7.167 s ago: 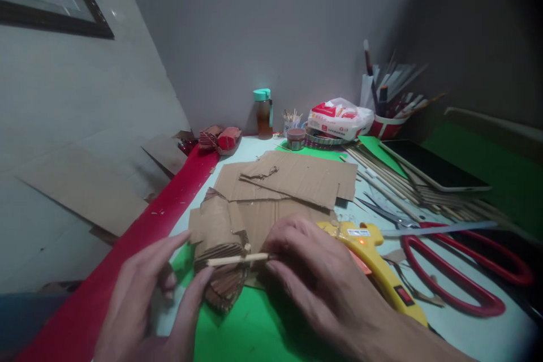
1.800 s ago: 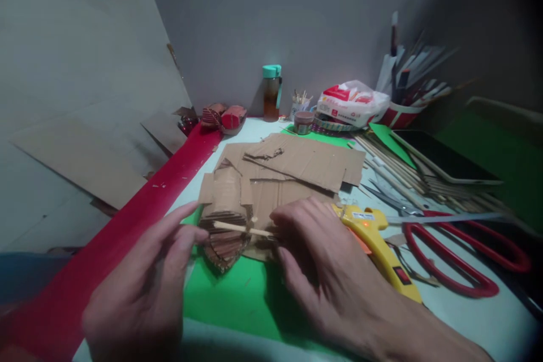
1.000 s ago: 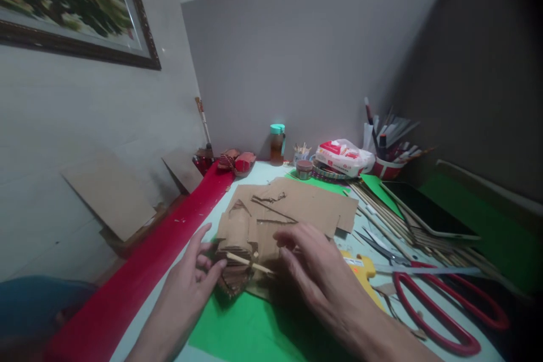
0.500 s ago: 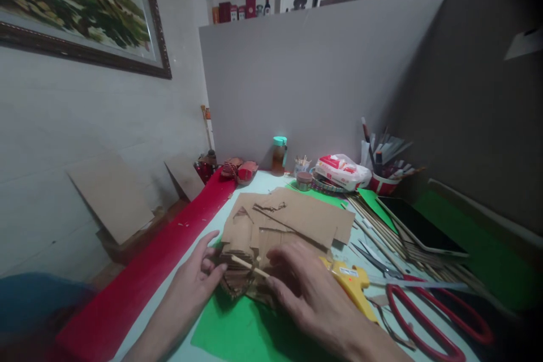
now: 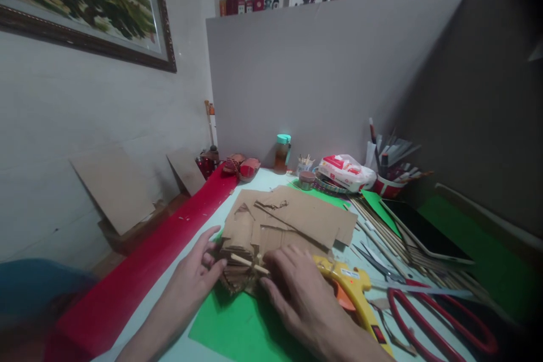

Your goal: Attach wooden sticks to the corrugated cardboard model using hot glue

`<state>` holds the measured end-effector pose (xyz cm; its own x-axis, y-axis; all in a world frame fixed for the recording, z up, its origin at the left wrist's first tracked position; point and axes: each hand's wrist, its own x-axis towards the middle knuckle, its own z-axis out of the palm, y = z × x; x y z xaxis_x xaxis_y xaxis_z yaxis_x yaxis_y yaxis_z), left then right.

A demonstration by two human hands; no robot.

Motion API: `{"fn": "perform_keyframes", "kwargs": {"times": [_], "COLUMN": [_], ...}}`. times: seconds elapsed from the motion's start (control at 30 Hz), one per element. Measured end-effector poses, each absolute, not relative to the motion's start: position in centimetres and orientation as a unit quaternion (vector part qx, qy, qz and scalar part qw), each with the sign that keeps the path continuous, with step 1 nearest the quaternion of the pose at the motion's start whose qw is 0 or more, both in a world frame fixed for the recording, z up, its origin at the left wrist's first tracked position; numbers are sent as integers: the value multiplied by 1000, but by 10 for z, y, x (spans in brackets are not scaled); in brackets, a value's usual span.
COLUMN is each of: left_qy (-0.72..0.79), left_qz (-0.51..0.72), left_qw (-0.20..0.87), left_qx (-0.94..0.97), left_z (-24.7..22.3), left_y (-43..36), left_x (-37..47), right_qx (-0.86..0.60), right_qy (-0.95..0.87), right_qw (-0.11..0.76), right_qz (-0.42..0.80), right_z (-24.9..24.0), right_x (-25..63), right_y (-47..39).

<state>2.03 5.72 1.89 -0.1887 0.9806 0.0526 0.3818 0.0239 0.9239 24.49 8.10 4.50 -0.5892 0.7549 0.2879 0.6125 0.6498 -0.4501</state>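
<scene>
I see one wooden stick (image 5: 248, 263) lying across one ridged cardboard piece (image 5: 237, 271) just left of the yellow glue gun (image 5: 354, 300); my left hand (image 5: 197, 277) rests open against the piece's left edge, and my right hand (image 5: 297, 294) pinches the stick's right end. Beyond the glue gun lie one pair of red scissors (image 5: 441, 322), cut off at the frame's bottom, and several flat cardboard sheets (image 5: 297, 215) whose overlap defeats counting. My right fingertips hide the stick's end.

Two hands, left hand (image 5: 195, 278) and right hand (image 5: 300, 298), one wooden stick (image 5: 248, 263), one yellow glue gun (image 5: 355, 297), one red-handled scissors (image 5: 436, 317), one teal-capped bottle (image 5: 281, 153), one framed picture (image 5: 91, 3)
</scene>
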Motion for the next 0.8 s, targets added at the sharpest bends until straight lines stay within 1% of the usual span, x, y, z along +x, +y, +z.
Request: {"fn": "perform_keyframes", "kwargs": {"times": [0.17, 0.47, 0.8], "left_qy": [626, 620, 607], "left_qz": [440, 441, 445], "left_qw": [357, 369, 389], "left_qx": [536, 533, 530], "left_z": [16, 14, 17], "left_y": [59, 60, 54], "left_x": [17, 16, 18], "right_qx": [-384, -383, -360], "right_qy": [-875, -876, -865], "right_qw": [250, 249, 285], "right_qz": [156, 153, 202], "right_z": [40, 42, 41], "right_x": [246, 241, 243], "right_y": [81, 82, 78]}}
